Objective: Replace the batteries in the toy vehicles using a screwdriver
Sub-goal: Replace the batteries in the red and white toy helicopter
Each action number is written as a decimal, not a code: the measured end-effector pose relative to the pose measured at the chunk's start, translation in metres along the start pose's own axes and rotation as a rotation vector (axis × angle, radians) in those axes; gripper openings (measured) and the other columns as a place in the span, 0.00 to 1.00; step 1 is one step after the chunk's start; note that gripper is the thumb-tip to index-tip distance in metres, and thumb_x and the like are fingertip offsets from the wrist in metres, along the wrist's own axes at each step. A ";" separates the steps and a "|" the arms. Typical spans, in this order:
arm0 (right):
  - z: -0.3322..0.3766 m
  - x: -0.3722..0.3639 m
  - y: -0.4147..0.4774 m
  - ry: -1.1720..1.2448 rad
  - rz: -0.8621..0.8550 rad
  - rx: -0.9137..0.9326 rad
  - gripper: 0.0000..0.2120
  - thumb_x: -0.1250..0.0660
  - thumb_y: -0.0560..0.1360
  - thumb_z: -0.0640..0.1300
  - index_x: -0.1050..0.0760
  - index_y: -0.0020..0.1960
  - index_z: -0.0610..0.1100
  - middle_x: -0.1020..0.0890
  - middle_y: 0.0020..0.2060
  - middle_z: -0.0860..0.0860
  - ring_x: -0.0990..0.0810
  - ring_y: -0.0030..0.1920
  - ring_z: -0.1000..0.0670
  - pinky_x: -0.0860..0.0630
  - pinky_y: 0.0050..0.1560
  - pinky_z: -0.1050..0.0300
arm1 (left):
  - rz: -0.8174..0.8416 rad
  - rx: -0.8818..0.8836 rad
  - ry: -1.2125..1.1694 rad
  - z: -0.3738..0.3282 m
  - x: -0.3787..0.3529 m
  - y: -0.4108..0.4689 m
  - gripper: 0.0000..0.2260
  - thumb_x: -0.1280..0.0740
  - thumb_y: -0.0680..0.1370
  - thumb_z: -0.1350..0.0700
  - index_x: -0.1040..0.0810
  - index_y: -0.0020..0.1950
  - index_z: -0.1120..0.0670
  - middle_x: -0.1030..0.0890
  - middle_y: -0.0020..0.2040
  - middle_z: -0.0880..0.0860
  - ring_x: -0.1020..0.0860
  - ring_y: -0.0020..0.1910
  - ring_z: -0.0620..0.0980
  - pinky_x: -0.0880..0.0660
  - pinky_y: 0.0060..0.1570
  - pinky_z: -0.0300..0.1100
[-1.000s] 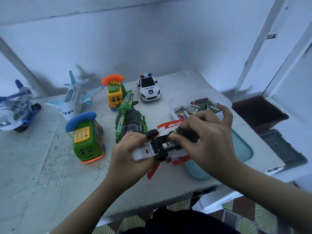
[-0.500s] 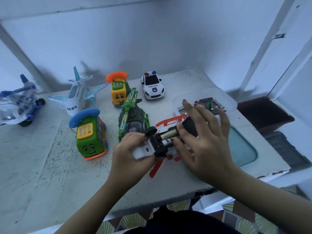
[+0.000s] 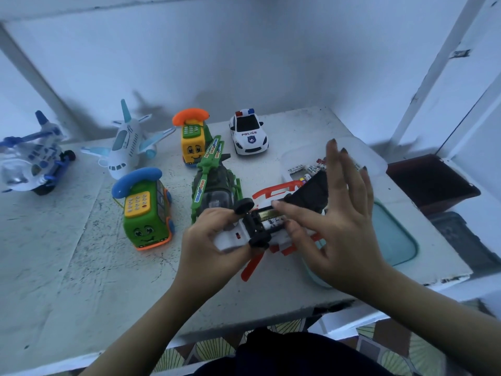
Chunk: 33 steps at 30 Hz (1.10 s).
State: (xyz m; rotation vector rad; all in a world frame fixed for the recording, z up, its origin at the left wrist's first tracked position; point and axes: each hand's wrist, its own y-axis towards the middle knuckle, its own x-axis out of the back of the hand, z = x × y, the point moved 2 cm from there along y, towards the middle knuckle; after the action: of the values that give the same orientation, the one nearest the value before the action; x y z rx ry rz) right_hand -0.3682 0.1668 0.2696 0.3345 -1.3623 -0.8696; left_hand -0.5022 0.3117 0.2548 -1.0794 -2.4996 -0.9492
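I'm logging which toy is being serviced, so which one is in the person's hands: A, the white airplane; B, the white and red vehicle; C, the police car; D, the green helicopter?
B: the left hand grips the white and red vehicle wheels-up, batteries showing in its open bay, and the right hand touches them; the other toys stand on the table.

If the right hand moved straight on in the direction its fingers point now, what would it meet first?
Probably the clear box of batteries, just beyond the straight fingers of the right hand. The hand seems raised, so it might pass over it.
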 end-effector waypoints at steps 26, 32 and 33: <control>0.003 0.001 0.012 0.281 0.144 0.202 0.12 0.34 0.73 0.46 0.19 0.55 0.47 0.18 0.55 0.55 0.21 0.58 0.53 0.41 0.69 0.35 | 0.033 -0.007 0.026 0.006 0.003 -0.001 0.16 0.24 0.65 0.54 0.17 0.49 0.59 0.17 0.45 0.52 0.20 0.47 0.49 0.23 0.45 0.48; 0.007 0.003 0.010 0.243 0.172 0.222 0.11 0.35 0.73 0.45 0.18 0.53 0.47 0.17 0.55 0.53 0.21 0.58 0.52 0.42 0.68 0.31 | 0.041 -0.041 -0.004 0.004 0.003 -0.001 0.15 0.24 0.66 0.52 0.16 0.49 0.57 0.17 0.46 0.50 0.20 0.48 0.48 0.24 0.47 0.43; 0.008 0.004 0.009 0.224 0.175 0.229 0.12 0.35 0.72 0.45 0.18 0.53 0.46 0.17 0.55 0.53 0.21 0.58 0.52 0.42 0.68 0.30 | 0.047 -0.042 -0.012 0.003 0.003 -0.001 0.15 0.24 0.66 0.52 0.16 0.50 0.57 0.17 0.46 0.50 0.20 0.49 0.48 0.24 0.48 0.43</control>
State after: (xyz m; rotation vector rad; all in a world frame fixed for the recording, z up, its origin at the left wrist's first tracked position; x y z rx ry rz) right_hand -0.3730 0.1721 0.2808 0.4671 -1.2616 -0.5156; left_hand -0.5048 0.3155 0.2535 -1.1543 -2.4627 -0.9892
